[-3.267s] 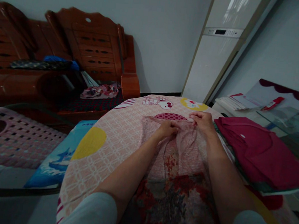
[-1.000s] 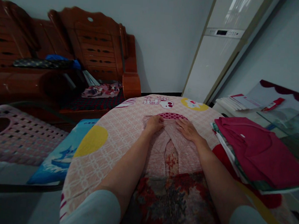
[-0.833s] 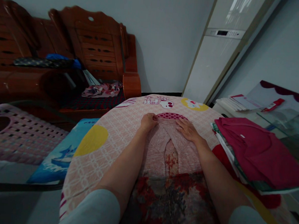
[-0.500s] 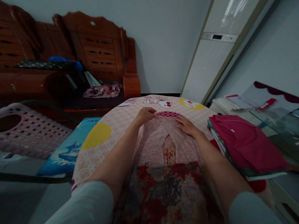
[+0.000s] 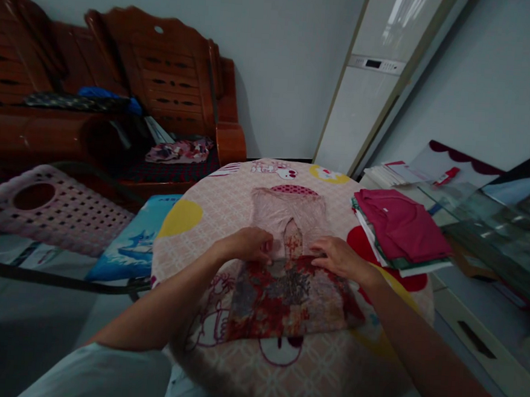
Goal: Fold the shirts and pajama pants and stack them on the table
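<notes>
A pale pink garment [image 5: 267, 208] with a red and grey floral lower part [image 5: 280, 296] lies spread on the round table. A narrow opening runs down its middle, showing floral cloth inside. My left hand [image 5: 253, 244] is at the garment's left side, near where pink meets floral; its fingers are bent, with a gap to the thumb. Opposite it, my right hand [image 5: 336, 256] is over the right side at the same height, fingers loosely bent and apart from the thumb. Whether the fingertips press on the cloth is hard to tell.
The tablecloth [image 5: 221, 204] is patterned. Folded clothes, magenta on top [image 5: 402, 223], lie at the table's right, beside a glass-topped cabinet [image 5: 455, 203]. At left stand a woven pink chair [image 5: 78, 209] with a blue cushion [image 5: 130, 240] and a wooden sofa [image 5: 164, 88].
Both hands have come back from the garment's far edge to its middle. My view has drawn back, and the floral part's near edge now shows on the table.
</notes>
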`<state>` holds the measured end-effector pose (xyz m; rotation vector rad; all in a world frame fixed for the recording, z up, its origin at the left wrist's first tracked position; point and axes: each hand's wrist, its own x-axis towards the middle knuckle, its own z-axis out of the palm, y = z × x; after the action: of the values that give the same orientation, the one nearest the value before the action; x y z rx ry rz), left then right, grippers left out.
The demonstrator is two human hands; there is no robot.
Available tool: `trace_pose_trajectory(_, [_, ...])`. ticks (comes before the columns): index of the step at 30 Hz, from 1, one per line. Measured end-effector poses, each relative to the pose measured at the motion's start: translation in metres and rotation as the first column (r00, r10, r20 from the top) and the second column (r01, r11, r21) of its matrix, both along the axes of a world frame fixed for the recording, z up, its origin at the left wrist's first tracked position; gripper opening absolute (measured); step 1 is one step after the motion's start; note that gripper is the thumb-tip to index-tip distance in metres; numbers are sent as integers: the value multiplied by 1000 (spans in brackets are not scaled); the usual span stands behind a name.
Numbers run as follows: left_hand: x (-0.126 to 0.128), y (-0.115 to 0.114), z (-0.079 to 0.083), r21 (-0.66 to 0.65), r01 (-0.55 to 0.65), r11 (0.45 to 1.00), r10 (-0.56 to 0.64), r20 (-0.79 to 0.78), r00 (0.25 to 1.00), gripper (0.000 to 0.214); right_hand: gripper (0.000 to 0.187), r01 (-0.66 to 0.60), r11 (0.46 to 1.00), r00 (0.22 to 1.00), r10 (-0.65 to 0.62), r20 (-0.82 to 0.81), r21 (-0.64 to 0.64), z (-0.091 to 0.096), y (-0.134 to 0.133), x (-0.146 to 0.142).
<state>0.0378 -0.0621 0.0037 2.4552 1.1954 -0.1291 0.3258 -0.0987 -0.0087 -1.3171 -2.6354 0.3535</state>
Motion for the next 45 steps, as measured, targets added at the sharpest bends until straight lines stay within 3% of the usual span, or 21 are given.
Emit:
trace_pose_trajectory(5, [-9, -15, 2, 16, -94, 995, 95, -110, 989, 39, 40, 45, 999, 995, -44, 85, -9, -10, -6, -7])
trace_pose_trajectory(10, [-10, -22, -2, 7, -119, 993, 119, -151, 981, 29, 34, 124, 984, 978, -100, 183, -126, 2, 2, -21])
trace_pose_trajectory(14, [-9, -26, -2, -6, -104, 995, 102, -125, 987, 21, 28, 137, 967, 958, -75, 275, -215, 11, 12, -28])
trace_pose_trajectory(18, [-7, -29, -6, 49, -117, 992, 121, -81, 989, 37, 29, 143, 951, 953, -58, 296, -275, 10, 20, -29])
trace_pose_trajectory(24, [1, -29, -7, 47, -77, 996, 83, -141, 987, 23, 31, 108, 922, 973, -22, 228, -373, 11, 22, -25])
trace_pose_trajectory(28, [2, -30, -3, 9, -14, 1000, 14, -22, 1000, 13, 28, 94, 906, 992, -50, 116, -412, 14, 16, -21])
trace_pose_trajectory(37, [6, -32, -10, -95, -26, 995, 41, 160, 986, 18, 13, 39, 880, 991, -96, -95, -474, 13, 7, -16])
trace_pose_trajectory(41, [5, -21, 1, -69, -7, 998, 23, 239, 971, 17, 15, 51, 879, 971, -154, -182, -474, 26, 10, -8])
trace_pose_trajectory(45, [5, 7, 20, 44, -33, 998, 21, 243, 970, 17, 13, 138, 933, 966, -201, -163, -333, 50, 32, -2])
